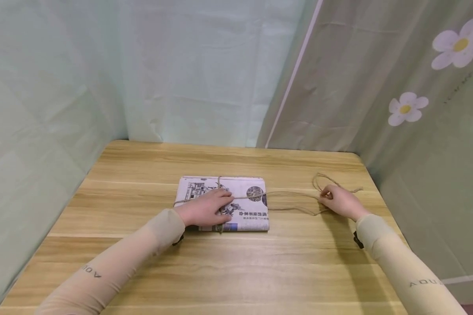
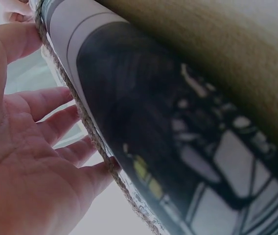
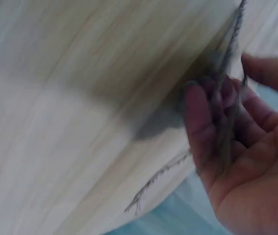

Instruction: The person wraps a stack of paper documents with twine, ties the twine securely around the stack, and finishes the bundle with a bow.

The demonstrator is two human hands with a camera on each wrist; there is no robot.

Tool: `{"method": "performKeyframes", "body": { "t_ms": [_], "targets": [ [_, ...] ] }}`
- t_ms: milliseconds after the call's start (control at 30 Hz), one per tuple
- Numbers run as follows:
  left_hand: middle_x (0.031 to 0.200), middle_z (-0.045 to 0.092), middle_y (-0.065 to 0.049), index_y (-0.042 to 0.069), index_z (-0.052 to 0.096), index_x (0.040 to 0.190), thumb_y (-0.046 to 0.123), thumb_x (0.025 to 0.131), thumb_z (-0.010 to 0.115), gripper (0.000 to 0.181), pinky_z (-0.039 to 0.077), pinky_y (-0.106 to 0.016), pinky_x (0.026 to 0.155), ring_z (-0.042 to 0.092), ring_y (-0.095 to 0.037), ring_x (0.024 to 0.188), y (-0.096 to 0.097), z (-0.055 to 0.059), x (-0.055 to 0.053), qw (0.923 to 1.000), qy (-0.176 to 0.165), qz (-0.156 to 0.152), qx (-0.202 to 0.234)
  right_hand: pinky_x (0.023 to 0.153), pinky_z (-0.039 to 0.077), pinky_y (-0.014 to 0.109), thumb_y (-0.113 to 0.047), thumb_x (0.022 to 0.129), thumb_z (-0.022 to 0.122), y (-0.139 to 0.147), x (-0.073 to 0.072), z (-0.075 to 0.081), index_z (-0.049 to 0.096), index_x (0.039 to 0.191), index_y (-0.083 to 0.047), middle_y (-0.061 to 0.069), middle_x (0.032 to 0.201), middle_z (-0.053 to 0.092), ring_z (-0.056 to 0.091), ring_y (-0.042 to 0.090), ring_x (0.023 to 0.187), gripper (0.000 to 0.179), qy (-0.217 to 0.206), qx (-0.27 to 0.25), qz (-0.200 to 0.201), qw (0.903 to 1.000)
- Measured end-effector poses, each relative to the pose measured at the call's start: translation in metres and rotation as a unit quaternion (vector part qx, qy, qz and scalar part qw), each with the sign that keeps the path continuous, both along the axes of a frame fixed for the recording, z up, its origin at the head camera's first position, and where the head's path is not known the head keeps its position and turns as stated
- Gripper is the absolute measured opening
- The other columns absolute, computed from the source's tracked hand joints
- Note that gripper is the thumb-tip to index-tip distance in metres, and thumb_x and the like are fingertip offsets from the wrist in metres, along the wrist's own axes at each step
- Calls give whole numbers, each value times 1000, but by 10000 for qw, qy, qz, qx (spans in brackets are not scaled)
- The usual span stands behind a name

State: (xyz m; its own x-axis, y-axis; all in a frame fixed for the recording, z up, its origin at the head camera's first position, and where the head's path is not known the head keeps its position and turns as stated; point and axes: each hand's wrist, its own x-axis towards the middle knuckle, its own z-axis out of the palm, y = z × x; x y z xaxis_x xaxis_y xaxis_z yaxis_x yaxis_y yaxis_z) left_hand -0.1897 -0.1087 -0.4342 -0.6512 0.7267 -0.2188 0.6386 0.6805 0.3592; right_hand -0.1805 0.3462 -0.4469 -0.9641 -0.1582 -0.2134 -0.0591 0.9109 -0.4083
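Note:
A folded stack of newspapers [image 1: 256, 222] lies on the wooden table, with twine [image 1: 291, 193] running across it both ways. My left hand [image 1: 209, 206] rests on top of the stack with fingers spread, pressing near the place where the strands cross. In the left wrist view the twine [image 2: 92, 132] passes along the newspaper beside the fingertips. To the right of the stack, my right hand [image 1: 342, 202] grips the loose twine, two strands stretching from it back to the newspapers. The right wrist view shows the twine [image 3: 233, 41] running into the curled fingers.
Beyond the right hand a loop of twine [image 1: 327, 176] curves over the table, its frayed end [image 3: 138, 201] lying near the edge. Pale curtains [image 1: 205, 78] hang behind and at both sides of the wooden table [image 1: 228, 271].

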Motion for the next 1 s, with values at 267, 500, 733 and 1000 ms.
{"method": "performKeyframes", "body": {
  "t_ms": [267,500,733,1000],
  "targets": [
    [161,36,-16,4,42,154,47,100,62,72,20,-50,123,29,-37,149,-1,4,-4,10000,-63,53,-11,89,50,57,-32,105,59,15,12,20,70,118,-2,17,113,70,64,38,106,35,-176,-123,25,9998],
    [160,38,-15,5,43,155,48,100,61,71,23,-50,122,31,-36,149,2,4,-7,9999,-21,50,-98,91,48,59,-33,105,56,6,-2,17,62,124,1,24,120,65,61,41,109,40,254,-163,-749,9967],
    [160,38,-15,5,43,155,49,100,60,72,22,-49,122,32,-35,149,7,-3,-8,10000,55,-36,-29,84,49,54,-26,101,61,8,-19,-3,63,116,3,22,112,65,61,36,96,33,318,13,-856,9958],
    [160,37,-15,5,42,155,49,100,59,72,22,-51,122,31,-36,149,4,-1,-6,9999,76,5,-79,84,49,54,-22,103,57,30,11,6,61,117,4,27,115,64,61,40,100,30,258,-401,-1251,9910]
  ]
}}
